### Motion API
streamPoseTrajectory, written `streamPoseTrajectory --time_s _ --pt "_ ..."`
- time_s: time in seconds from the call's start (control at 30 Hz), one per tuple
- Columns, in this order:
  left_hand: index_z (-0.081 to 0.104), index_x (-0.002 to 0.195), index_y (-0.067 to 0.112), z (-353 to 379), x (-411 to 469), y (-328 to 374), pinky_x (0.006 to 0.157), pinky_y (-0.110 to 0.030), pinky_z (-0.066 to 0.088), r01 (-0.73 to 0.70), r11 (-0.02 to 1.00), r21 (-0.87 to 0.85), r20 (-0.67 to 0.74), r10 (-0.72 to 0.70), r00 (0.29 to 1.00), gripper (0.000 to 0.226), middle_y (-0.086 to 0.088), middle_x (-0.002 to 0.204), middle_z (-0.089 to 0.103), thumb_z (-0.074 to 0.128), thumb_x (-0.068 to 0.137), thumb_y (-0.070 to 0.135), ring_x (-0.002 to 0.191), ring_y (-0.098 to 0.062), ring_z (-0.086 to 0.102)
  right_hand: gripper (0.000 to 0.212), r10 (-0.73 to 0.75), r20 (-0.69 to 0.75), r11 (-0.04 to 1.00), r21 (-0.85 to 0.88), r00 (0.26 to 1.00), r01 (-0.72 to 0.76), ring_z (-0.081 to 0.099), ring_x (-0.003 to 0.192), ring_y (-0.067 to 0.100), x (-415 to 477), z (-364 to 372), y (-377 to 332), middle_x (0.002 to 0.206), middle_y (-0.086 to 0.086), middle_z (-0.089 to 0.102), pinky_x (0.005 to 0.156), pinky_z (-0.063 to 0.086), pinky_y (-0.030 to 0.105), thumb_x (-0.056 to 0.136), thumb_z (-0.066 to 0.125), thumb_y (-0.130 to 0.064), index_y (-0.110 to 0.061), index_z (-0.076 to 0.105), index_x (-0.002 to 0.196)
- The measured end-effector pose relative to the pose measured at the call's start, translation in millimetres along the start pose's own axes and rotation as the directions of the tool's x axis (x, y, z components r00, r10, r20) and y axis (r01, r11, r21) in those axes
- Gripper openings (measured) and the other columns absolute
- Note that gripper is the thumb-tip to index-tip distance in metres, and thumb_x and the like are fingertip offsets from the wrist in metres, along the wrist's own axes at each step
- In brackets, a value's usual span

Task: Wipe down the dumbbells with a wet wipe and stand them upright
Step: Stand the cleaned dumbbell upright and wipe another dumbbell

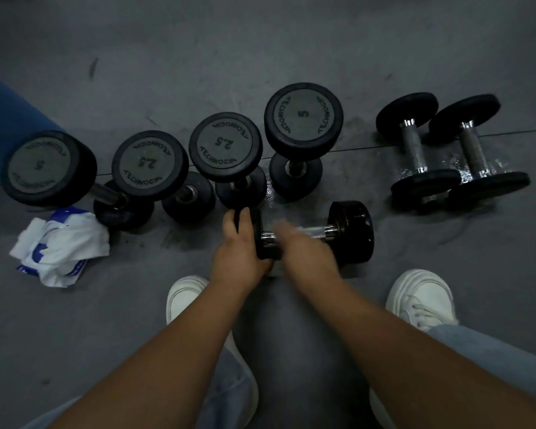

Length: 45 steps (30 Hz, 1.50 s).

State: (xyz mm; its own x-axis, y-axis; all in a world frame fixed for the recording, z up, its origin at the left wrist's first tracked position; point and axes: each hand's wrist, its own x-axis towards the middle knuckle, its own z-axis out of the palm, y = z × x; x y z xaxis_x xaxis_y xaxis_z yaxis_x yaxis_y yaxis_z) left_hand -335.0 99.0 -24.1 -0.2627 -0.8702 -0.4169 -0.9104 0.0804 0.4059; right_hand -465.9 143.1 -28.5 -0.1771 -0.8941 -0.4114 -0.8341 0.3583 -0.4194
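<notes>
Left hand [242, 247] on dumbbell [351, 233]; right hand [308, 253] (blurred) beside

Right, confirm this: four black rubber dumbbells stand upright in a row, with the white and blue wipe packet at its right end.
Wrong end. The head view shows the white and blue wipe packet at the left end of the row of four upright black rubber dumbbells.

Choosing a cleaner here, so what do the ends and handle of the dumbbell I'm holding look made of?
Dumbbell ends: black rubber or a coated metal, cannot tell which; smooth and glossy, with bright highlights. Handle: chromed or polished steel, by its mirror-like glints.
</notes>
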Motion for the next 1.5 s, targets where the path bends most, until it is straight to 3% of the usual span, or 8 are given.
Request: streamPoseTrajectory --time_s 0.2,0.43,0.6,0.77,0.9,1.03,1.3,1.5 --pt "0.017 0.155 0.031 -1.1 2.4 5.7 0.097 -0.041 0.047 0.083 0.996 -0.014 -0.018 -0.083 0.996 0.102 -0.014 0.155 0.018 0.079 0.074 0.036 0.118 -0.039 0.055 0.037 -0.043 0.052 0.999 -0.031 0.998 0.044 0.062 0.106 0.035 -3.7 -1.0 -4.7 0.142 0.004 0.045 0.083 0.049 0.041 0.094 0.041 -0.018 -0.026 0.043 0.130" --pt "0.029 0.149 0.029 -14.4 18.4 10.6 0.096 -0.034 0.044 0.204 0.979 0.016 0.126 -0.204 0.971 0.092 -0.017 0.135 0.051 0.076 0.072 0.048 0.121 -0.035 0.054 0.017 0.100 -0.286 0.962 0.271 0.953 -0.020 0.064 0.083 0.029 -6.7 -21.0 4.1 0.088 0.002 0.066 0.067 0.046 0.035 0.093 0.053 -0.033 -0.025 0.046 0.106" --pt "0.027 0.148 0.027 -8.2 7.2 7.6 0.099 -0.037 0.047 0.224 0.974 -0.031 0.170 -0.216 0.961 0.093 -0.018 0.135 0.045 0.076 0.071 0.050 0.119 -0.036 0.053 0.029 0.213 -0.213 0.928 0.350 0.954 -0.129 0.054 0.074 0.016 -10.5 -8.8 17.9 0.079 -0.007 0.053 0.063 0.037 0.027 0.084 0.066 -0.045 -0.021 0.050 0.079" --pt "0.024 0.152 0.030 -1.4 4.2 10.9 0.116 -0.043 0.022 -0.088 0.973 0.212 0.024 0.085 0.996 0.095 -0.004 0.159 0.022 0.071 0.072 0.054 0.147 -0.027 0.020 0.006 0.324 0.042 0.565 0.793 0.945 -0.228 0.063 0.073 0.012 -4.5 1.5 21.4 0.079 -0.001 0.067 0.075 0.056 0.037 0.086 0.069 -0.018 -0.020 0.063 0.084" --pt "0.047 0.138 0.042 -3.5 6.3 10.5 0.117 -0.039 0.011 -0.183 0.983 -0.020 0.049 0.184 0.982 0.061 0.017 0.144 0.050 0.067 0.082 0.055 0.145 -0.010 0.024 0.027 0.321 0.140 0.346 0.903 0.937 -0.254 0.063 0.077 0.013 0.4 -2.1 15.9 0.089 0.001 0.067 0.066 0.056 0.027 0.087 0.059 0.005 -0.020 0.064 0.096" --pt "0.066 0.098 0.054 -6.4 14.3 9.0 0.108 -0.050 0.036 -0.124 0.943 -0.309 0.011 0.135 0.991 0.022 0.023 0.099 0.067 0.066 0.076 0.055 0.118 -0.013 0.057 0.019 0.272 0.113 0.404 0.888 0.955 -0.220 0.062 0.071 0.013 -1.0 -4.0 12.4 0.081 0.003 0.067 0.062 0.051 0.027 0.081 0.072 -0.005 -0.018 0.060 0.089" --pt "0.063 0.077 0.038 -1.3 19.5 8.5 0.074 -0.037 0.052 0.020 0.791 -0.612 0.026 -0.005 1.000 0.027 0.013 0.069 0.063 0.065 0.062 0.060 0.068 -0.011 0.058 0.028 0.251 0.329 -0.037 0.943 0.911 -0.330 0.060 0.065 0.011 2.2 -21.7 18.6 0.095 0.006 0.066 0.044 0.039 0.019 0.092 0.060 -0.007 -0.013 0.054 0.118" --pt "0.058 0.074 0.035 0.4 20.3 2.3 0.066 -0.032 0.046 0.001 0.745 -0.667 0.022 0.018 1.000 0.018 0.007 0.068 0.063 0.074 0.070 0.041 0.066 -0.013 0.055 0.011 0.382 0.210 0.124 0.953 0.900 -0.275 0.054 0.061 0.014 1.0 -17.3 13.0 0.077 0.004 0.064 0.052 0.038 0.026 0.096 0.055 -0.028 -0.019 0.059 0.091"
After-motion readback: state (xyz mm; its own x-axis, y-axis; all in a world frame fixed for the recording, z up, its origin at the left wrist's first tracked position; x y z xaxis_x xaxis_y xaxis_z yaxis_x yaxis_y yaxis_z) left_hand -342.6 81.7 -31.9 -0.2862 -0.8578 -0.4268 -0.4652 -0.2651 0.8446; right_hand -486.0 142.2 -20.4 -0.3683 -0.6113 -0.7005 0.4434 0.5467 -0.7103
